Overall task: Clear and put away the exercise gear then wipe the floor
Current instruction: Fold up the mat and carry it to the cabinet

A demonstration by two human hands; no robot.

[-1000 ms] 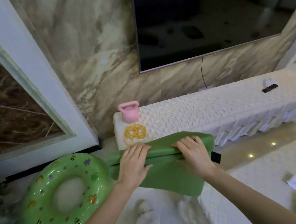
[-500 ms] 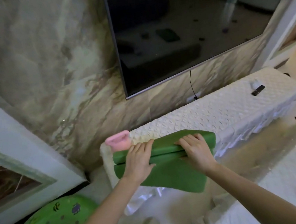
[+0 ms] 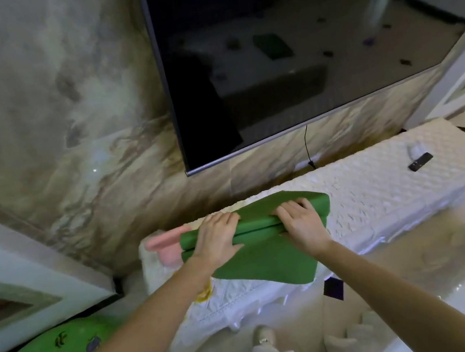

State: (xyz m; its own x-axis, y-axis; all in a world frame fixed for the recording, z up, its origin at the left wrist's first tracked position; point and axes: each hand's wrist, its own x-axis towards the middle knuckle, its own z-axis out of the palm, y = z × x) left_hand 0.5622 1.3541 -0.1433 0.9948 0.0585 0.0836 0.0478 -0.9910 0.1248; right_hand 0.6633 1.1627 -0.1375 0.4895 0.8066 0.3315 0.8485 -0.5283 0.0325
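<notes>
Both hands, left hand and right hand, grip folded green mat above white-covered bench (pink kettlebell just left).

Before me a marbled wall carries a dark television. Beneath it runs a low cabinet under a white quilted cover; the pale floor gleams at my right.

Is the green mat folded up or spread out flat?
Folded. The green mat shows stacked layers along its edge, gripped by the left hand and right hand.
</notes>
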